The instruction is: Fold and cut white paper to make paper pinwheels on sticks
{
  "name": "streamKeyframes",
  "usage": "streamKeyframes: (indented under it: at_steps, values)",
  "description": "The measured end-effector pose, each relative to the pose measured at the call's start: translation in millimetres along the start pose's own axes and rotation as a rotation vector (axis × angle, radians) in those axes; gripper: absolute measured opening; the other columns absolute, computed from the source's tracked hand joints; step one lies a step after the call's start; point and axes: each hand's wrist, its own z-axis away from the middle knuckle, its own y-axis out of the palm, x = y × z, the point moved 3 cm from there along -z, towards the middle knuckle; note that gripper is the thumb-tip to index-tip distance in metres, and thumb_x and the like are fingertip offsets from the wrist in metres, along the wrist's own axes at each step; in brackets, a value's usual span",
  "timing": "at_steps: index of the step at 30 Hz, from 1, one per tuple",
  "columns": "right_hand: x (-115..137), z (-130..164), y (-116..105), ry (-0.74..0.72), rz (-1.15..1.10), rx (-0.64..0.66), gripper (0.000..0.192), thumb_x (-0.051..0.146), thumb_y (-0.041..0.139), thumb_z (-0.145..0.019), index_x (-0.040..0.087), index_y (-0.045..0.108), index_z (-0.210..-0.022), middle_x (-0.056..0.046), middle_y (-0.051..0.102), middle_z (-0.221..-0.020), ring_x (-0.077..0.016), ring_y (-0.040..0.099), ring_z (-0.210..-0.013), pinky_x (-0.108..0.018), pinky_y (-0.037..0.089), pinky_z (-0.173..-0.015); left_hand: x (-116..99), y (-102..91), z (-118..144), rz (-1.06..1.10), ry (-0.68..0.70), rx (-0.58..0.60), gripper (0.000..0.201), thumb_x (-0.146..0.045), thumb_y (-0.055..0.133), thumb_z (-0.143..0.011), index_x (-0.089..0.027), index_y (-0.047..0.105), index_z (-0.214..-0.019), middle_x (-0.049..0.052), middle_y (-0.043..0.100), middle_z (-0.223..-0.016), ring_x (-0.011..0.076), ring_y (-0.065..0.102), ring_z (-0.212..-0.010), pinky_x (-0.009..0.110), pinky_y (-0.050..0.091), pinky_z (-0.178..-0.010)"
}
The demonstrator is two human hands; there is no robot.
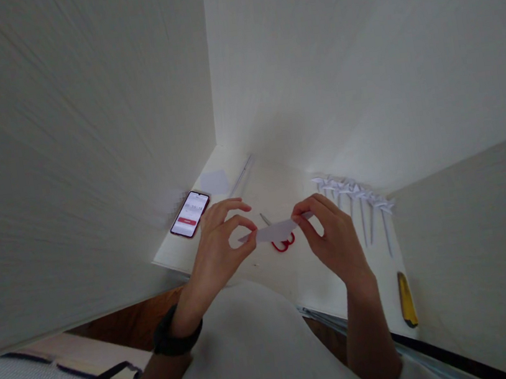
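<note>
A small piece of white paper (278, 231) is stretched between my two hands above the table. My left hand (224, 234) pinches its left end between thumb and forefinger, the other fingers raised. At its right end, my right hand (327, 229) grips the paper between thumb and fingers. Below the paper lie scissors (283, 246) with red handles, partly covered by it. Several white paper flowers on thin stems (352, 191) lie in a row to the right of my right hand.
Left of my hands, a phone (189, 214) with a lit screen lies near the wall. Beyond it are a sheet of white paper (215, 182) and a thin stick (242, 173). A yellow-handled cutter (406, 299) rests at the right edge. Pale walls enclose the table (276, 186).
</note>
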Motion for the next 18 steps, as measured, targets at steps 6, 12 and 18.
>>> streamKeyframes:
  at_steps: [6,12,18]
  values:
    - [-8,2,-6,0.041,-0.001,-0.045,0.011,0.014,0.052,-0.088,0.021,0.056,-0.082,-0.002,0.061,-0.081,-0.0172,0.058,-0.077,-0.030,0.046,-0.072,14,-9.6,-1,-0.008,-0.059,-0.015,0.008,-0.017,0.062,-0.082,-0.022,0.065,-0.077,0.005,0.065,-0.112,0.0247,0.056,-0.117,0.048,0.041,-0.102]
    - [-5,-1,0,0.032,-0.025,-0.023,0.011,0.012,0.053,-0.088,0.021,0.056,-0.082,-0.002,0.061,-0.082,-0.0171,0.059,-0.078,-0.030,0.045,-0.073,21,-15.6,-3,-0.064,-0.044,-0.047,0.008,-0.018,0.062,-0.082,-0.021,0.067,-0.077,0.006,0.066,-0.109,0.0235,0.060,-0.111,0.043,0.045,-0.098]
    - [-11,-1,-6,0.035,0.036,-0.104,0.012,0.012,0.052,-0.089,0.021,0.055,-0.082,-0.002,0.060,-0.081,-0.0173,0.058,-0.076,-0.030,0.046,-0.071,37,-26.2,-3,-0.175,-0.043,-0.160,0.007,-0.019,0.064,-0.081,-0.022,0.068,-0.076,0.005,0.066,-0.106,0.0240,0.062,-0.103,0.043,0.048,-0.092]
